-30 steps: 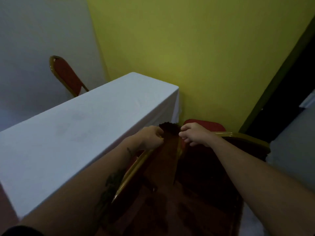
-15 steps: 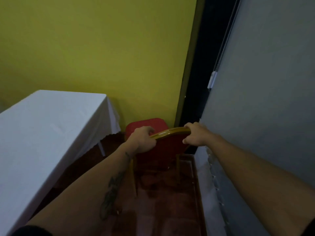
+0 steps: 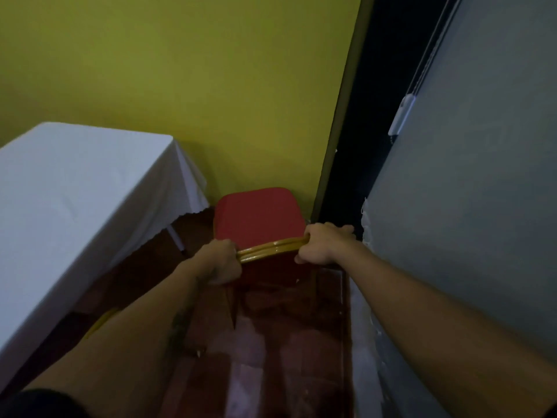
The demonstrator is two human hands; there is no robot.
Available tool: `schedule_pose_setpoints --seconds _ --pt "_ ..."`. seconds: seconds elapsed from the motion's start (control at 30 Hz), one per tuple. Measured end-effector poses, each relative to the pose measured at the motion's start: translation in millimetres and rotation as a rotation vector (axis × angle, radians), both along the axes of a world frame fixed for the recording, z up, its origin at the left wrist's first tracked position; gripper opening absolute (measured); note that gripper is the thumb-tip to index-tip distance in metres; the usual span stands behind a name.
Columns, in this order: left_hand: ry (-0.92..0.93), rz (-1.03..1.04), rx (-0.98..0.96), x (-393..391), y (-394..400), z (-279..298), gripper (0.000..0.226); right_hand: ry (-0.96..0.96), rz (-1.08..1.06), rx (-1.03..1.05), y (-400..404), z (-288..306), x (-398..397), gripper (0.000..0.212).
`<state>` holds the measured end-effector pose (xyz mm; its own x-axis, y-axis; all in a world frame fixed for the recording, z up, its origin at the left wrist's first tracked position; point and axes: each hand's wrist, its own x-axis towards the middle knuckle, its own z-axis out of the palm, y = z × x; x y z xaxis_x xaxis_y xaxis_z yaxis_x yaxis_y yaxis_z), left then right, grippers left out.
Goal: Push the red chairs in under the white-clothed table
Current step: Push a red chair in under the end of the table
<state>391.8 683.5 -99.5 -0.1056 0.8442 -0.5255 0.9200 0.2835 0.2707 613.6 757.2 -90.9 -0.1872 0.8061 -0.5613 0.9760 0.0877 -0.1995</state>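
Observation:
A red chair [image 3: 256, 215] with a gold metal frame stands in the corner, its seat facing the yellow wall. My left hand [image 3: 221, 260] grips the left end of its gold backrest rail. At the rail's right end, my right hand [image 3: 322, 244] is closed around it. The white-clothed table [image 3: 75, 191] stands to the left of the chair, with its cloth corner hanging close to the seat. A bit of another gold chair frame [image 3: 101, 322] shows by the table's near edge, beside my left forearm.
The yellow wall [image 3: 211, 86] is straight ahead behind the chair. A dark gap with a door frame [image 3: 340, 116] runs at its right. A grey wall [image 3: 467, 191] closes the right side. The red-brown floor [image 3: 271, 357] forms a narrow aisle between table and grey wall.
A second ago my hands were at a chair tucked against the table's near side. The view then swung right, and both hands now hold the corner chair's backrest, a little lower in view.

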Motion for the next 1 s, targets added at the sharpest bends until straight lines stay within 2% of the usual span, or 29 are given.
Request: schedule_pose_setpoints --seconds 0.17,0.23,0.3,0.4,0.5,0.6,0.67,0.73,0.77,0.8,0.93,1.0 --pt "0.016 0.016 0.01 3.2 -6.2 1.1 0.036 0.086 -0.003 0.029 -2.2 -1.0 8.7 0.056" --pt "0.038 0.018 0.013 6.4 -11.3 1.5 0.038 0.147 -0.036 0.065 -10.1 0.3 11.2 0.062" --pt "0.036 0.019 0.016 10.6 -20.7 2.0 0.039 0.191 -0.093 0.114 -25.8 -1.1 11.4 0.078" --pt "0.005 0.031 0.017 19.8 -38.7 -1.3 0.033 0.265 -0.305 0.181 -53.7 -9.7 12.6 0.103" --pt "-0.005 0.054 0.017 32.1 -54.6 0.2 0.031 0.529 -0.652 0.092 -75.5 -17.9 21.6 0.111" --pt "-0.007 0.076 0.007 42.0 -65.7 -1.4 0.041 0.949 -0.971 -0.062 -91.1 -12.1 26.5 0.084" --pt "0.005 0.099 0.002 47.0 -72.2 -1.4 0.044 1.177 -1.075 -0.16 -97.4 -2.4 25.8 0.059" --pt "0.016 0.122 0.014 50.2 -77.0 -1.7 0.046 1.262 -1.072 -0.237 -103.6 5.3 21.7 0.038" --pt "0.024 0.131 0.022 51.7 -79.7 -1.9 0.046 1.263 -1.064 -0.264 -106.8 7.8 17.5 0.036" --pt "0.031 0.139 0.026 52.7 -82.5 -2.9 0.045 1.257 -1.066 -0.283 -109.8 7.8 12.5 0.042" --pt "0.053 0.147 0.022 54.9 -98.1 -5.5 0.047 1.218 -1.126 -0.211 -117.1 -8.5 -10.7 0.096" --pt "0.034 0.129 0.028 54.0 -104.8 -4.0 0.045 1.204 -1.112 -0.157 -116.7 -15.3 -15.8 0.096"
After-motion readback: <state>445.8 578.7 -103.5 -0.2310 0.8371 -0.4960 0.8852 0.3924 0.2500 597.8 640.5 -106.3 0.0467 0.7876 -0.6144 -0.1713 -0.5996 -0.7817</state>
